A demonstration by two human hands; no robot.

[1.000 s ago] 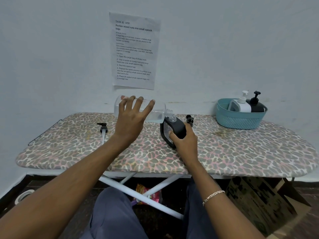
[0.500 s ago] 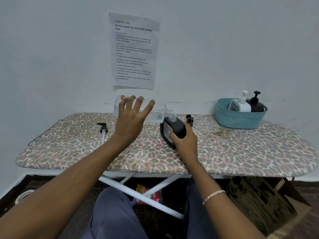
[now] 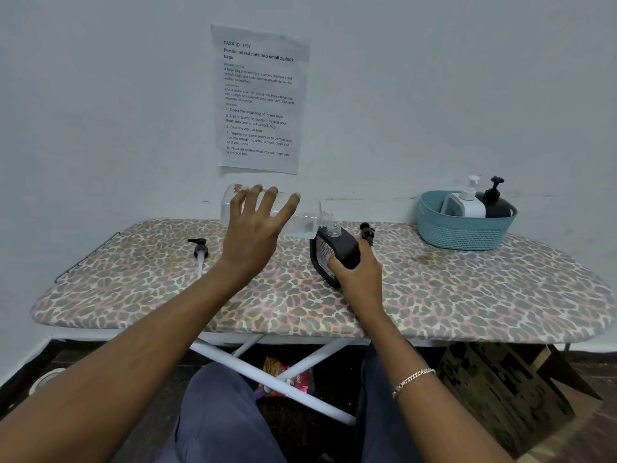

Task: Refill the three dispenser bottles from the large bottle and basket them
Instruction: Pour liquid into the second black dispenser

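At the left of the leopard-print ironing-board worktop (image 3: 140,295), a black pump head with a white tube (image 3: 200,252) lies on its own, apart from both hands. Just right of it, the left hand (image 3: 253,232) holds the large clear plastic bottle (image 3: 309,218) above the worktop, near the middle of the frame. The bottle is tipped onto its side with its neck pointing right. The left fingers (image 3: 267,208) are spread across the near side of the bottle's body, their tips reaching its upper edge; the thumb is hidden behind the palm. A little clear liquid pools along the bottle's lower side towards the neck.

The neck sits just over the open clear mouth of a black dispenser bottle with a pale gridded face (image 3: 335,253), which stands tilted on the worktop. The right hand (image 3: 360,277) grips this bottle from its right side. The right fingers (image 3: 362,250) are wrapped round its far edge and the thumb presses its near face. A second black pump head (image 3: 367,231) rests just behind that hand.

At the right of the frame, well apart from the hands, a teal plastic basket (image 3: 464,237) sits on the worktop. It holds a white dispenser bottle (image 3: 465,205) and a black pump bottle (image 3: 497,207), side by side and touching.

A printed paper sheet (image 3: 260,98) hangs on the wall above.
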